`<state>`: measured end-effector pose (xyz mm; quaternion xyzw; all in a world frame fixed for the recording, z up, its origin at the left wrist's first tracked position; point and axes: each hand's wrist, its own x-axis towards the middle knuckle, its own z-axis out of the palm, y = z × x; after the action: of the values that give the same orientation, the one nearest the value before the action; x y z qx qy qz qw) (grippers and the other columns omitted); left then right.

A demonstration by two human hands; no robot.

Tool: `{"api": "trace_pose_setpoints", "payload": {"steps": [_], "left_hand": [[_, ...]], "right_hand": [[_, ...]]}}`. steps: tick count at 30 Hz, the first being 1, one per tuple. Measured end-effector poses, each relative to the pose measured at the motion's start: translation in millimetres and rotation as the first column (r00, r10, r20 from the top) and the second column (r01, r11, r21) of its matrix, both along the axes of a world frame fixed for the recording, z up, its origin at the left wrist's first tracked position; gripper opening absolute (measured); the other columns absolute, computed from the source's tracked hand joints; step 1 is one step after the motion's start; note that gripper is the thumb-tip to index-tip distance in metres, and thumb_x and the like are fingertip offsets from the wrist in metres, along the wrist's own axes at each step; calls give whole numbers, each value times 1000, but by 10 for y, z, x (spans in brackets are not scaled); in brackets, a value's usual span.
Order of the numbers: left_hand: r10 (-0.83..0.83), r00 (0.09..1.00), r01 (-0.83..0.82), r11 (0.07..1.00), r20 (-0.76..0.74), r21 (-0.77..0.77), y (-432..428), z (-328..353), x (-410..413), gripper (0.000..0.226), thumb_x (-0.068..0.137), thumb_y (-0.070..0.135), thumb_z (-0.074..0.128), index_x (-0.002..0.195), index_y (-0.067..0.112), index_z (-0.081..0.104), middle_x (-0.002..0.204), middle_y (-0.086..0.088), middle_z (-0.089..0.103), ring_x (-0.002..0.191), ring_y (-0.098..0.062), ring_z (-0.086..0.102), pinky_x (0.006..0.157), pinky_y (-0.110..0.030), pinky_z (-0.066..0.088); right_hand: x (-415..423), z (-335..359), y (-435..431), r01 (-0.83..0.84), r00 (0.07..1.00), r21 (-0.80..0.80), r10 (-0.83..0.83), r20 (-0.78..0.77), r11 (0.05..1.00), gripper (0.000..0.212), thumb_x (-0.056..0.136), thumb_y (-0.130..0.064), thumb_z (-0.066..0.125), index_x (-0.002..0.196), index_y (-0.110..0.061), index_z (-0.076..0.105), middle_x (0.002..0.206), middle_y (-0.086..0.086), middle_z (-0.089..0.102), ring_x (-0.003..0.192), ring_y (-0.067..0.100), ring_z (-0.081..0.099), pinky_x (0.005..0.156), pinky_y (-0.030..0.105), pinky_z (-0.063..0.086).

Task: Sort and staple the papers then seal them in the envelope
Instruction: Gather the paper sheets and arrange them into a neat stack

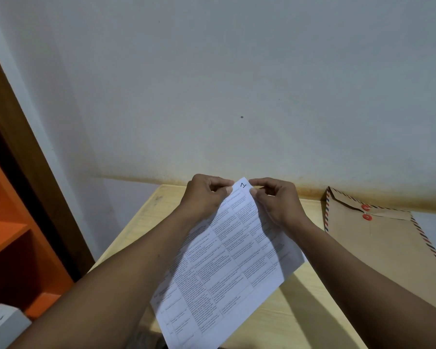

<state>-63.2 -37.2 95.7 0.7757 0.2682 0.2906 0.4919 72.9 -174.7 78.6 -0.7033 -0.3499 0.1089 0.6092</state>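
I hold a stack of white printed papers [227,268] lifted above the light wooden table [300,318], tilted with its far corner up. That corner bears a handwritten "1". My left hand [207,195] pinches the corner from the left, thumb on top. My right hand [275,197] pinches the same corner from the right. A brown envelope [385,243] with red string-tie buttons and a striped airmail border lies on the table at the right, flap against the wall. No stapler shows in view.
A pale wall [237,84] rises right behind the table. An orange shelf unit [13,238] with a dark wooden frame stands at the left. A grey box [3,326] with handwriting sits at the bottom left corner.
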Motion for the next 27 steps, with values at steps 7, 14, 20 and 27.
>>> {"api": "trace_pose_setpoints", "payload": {"steps": [7, 14, 20, 27], "left_hand": [[13, 1000, -13, 1000, 3, 14, -22, 14, 5, 18, 93, 17, 75, 110, 20, 81, 96, 5, 80, 87, -8, 76, 82, -27, 62], [36, 999, -36, 998, 7, 60, -25, 21, 7, 18, 93, 17, 75, 109, 23, 81, 99, 8, 79, 91, -4, 74, 85, -24, 58], [140, 988, -144, 988, 72, 55, 137, 40, -28, 17, 92, 16, 75, 108, 20, 81, 103, 9, 78, 97, -3, 72, 98, -26, 56], [219, 972, -225, 971, 80, 77, 158, 13, -21, 19, 94, 18, 73, 112, 21, 80, 98, 12, 76, 92, -3, 70, 93, -23, 54]], "right_hand": [[-13, 9, -7, -13, 1000, 8, 13, -20, 1000, 17, 90, -13, 73, 105, -21, 79, 90, 3, 78, 88, 21, 75, 83, 38, 62], [4, 37, -16, -47, 998, -3, 47, -30, 999, 19, 92, -16, 71, 108, -24, 77, 89, 14, 76, 87, 21, 74, 84, 35, 59], [182, -40, -315, -36, 956, -74, 13, -293, 997, 19, 92, -33, 70, 104, -19, 75, 91, 6, 74, 76, 21, 67, 67, 33, 50], [-26, -437, -322, 200, 607, 122, -25, -795, 972, 23, 90, -19, 68, 111, -10, 71, 97, 12, 69, 74, 27, 62, 64, 36, 47]]}}
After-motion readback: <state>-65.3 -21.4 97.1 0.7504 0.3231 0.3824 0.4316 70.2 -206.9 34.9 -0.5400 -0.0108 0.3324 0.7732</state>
